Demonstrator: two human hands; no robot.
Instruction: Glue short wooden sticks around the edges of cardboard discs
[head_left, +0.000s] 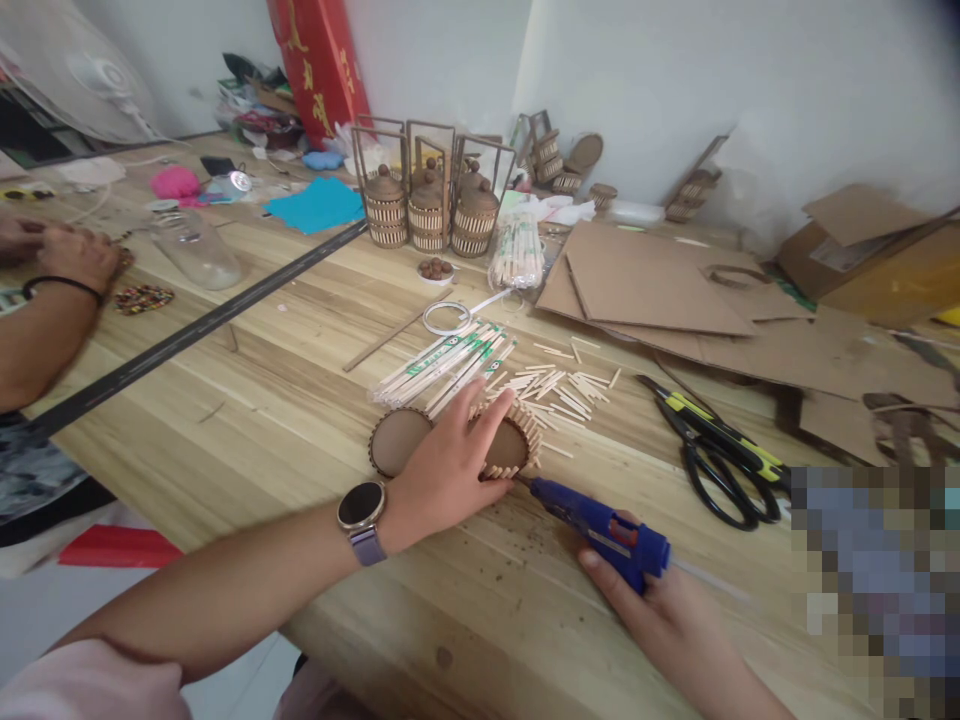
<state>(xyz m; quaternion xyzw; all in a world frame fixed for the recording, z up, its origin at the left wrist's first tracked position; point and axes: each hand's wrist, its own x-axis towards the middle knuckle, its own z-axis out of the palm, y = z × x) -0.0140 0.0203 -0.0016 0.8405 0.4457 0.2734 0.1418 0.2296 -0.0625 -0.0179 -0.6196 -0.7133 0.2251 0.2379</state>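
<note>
My left hand (450,465), with a watch on the wrist, rests on a round cardboard piece (504,447) edged with short sticks; its fingers are spread around the rim. My right hand (652,590) holds a blue glue gun (600,525), whose nozzle points at the lower right of that rim. Left of it, partly behind my left hand, lies a second round cardboard piece (399,442). Short cut sticks (574,395) are scattered behind the pieces, beside wrapped chopsticks (442,360).
Black scissors (724,480) and a yellow-black cutter (724,435) lie at the right, near flat cardboard (660,290). Small lidded baskets (427,205) stand at the back. A glass jar (195,245) and another person's hands (79,255) are at the left.
</note>
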